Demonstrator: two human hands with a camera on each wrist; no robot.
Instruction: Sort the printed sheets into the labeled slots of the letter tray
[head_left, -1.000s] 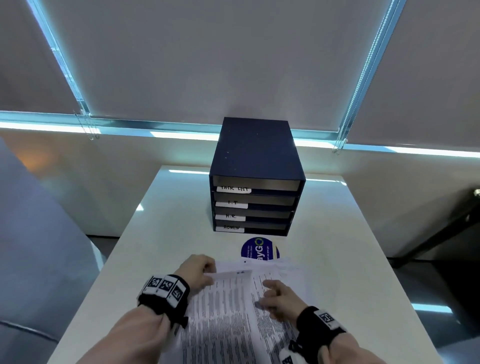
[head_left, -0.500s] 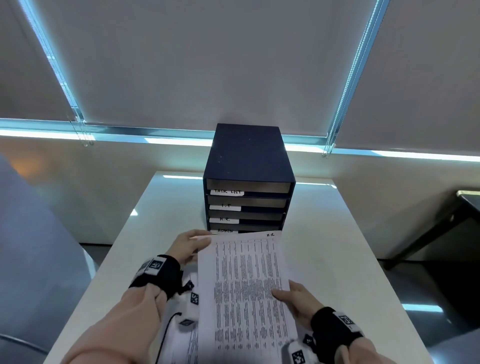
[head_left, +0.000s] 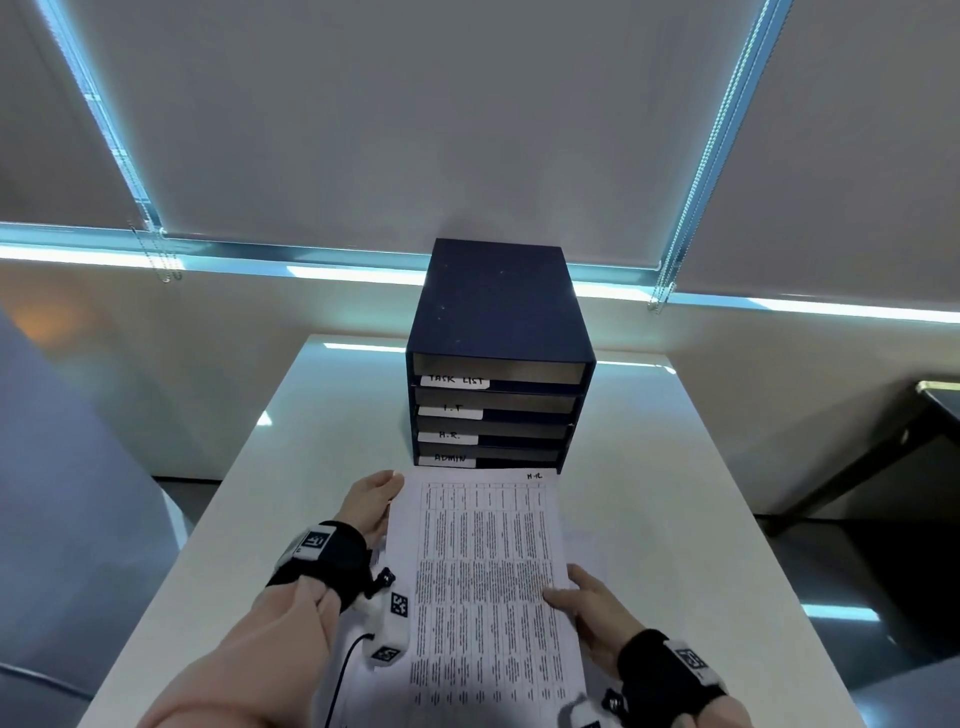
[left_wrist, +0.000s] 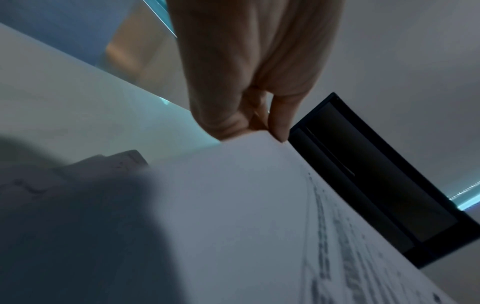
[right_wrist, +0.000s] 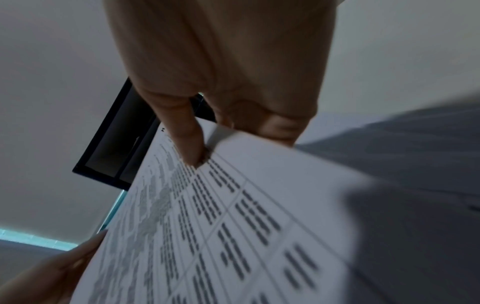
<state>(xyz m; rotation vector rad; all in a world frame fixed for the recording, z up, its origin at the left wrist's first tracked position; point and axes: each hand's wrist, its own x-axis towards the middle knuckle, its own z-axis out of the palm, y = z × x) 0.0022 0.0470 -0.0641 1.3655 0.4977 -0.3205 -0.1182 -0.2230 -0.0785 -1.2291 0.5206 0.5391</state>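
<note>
A printed sheet (head_left: 488, 582) with a table of text and "H.R." handwritten at its top right corner is held up above the table. My left hand (head_left: 371, 501) pinches its upper left edge (left_wrist: 257, 131). My right hand (head_left: 582, 605) pinches its right edge, thumb on the print (right_wrist: 192, 148). The dark blue letter tray (head_left: 498, 312) stands straight ahead with slots labeled TASK LIST, I.T., H.R. and ADMIN from top to bottom. The sheet's top edge is level with the ADMIN label (head_left: 449, 459). More sheets (head_left: 582, 540) lie under the held one, mostly hidden.
The white table (head_left: 675, 493) runs to the window wall behind the tray. A grey chair back (head_left: 67, 493) stands at the left. A dark desk edge (head_left: 924, 415) shows at the right. Roller blinds cover the windows.
Both hands have lifted the top sheet off the pile and brought it up and forward toward the tray. It now hides the blue round sticker on the table.
</note>
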